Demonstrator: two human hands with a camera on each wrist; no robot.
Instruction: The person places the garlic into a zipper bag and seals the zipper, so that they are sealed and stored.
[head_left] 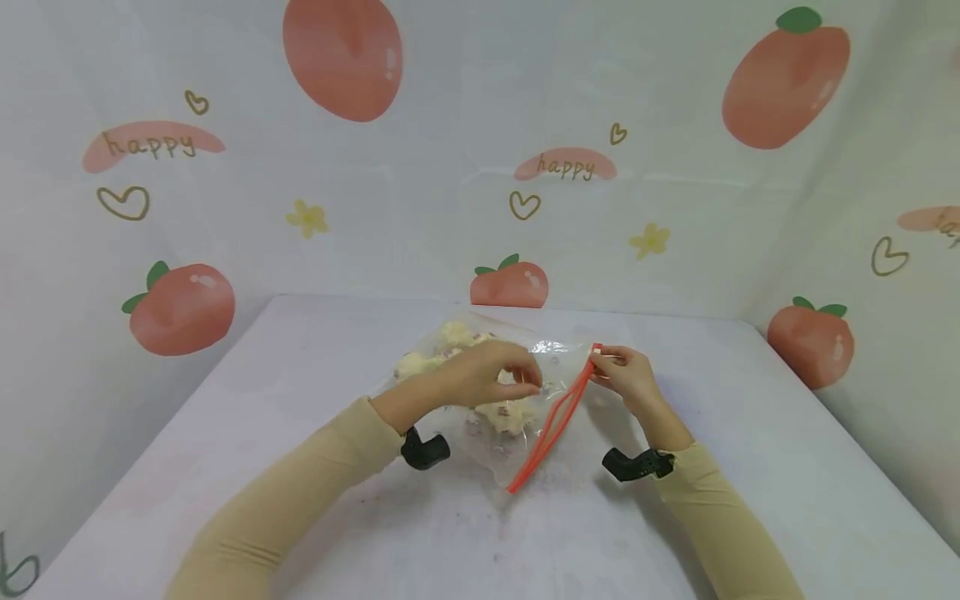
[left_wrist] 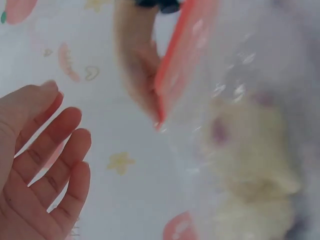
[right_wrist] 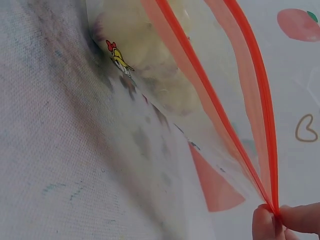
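Observation:
A clear plastic zip bag [head_left: 480, 454] with an orange-red zip strip [right_wrist: 195, 67] lies slanted on the table. Inside it are several pale cream lumps [head_left: 506, 418] with purplish patches. My right hand [head_left: 630, 379] pinches the far end of the strip between thumb and fingers [right_wrist: 300, 217]. From there the two strip edges spread apart, so the bag's mouth gapes in the right wrist view. Over the bag hovers my left hand [head_left: 491, 372], fingers loosely bent and holding nothing. In the left wrist view its fingers [left_wrist: 75, 185] are apart from the bag.
The white table [head_left: 360, 533] has small specks on its surface. A white backdrop [head_left: 450, 167] printed with red fruit, hearts and flowers rises behind and at both sides. Black wrist cameras [head_left: 425, 450] sit below both hands.

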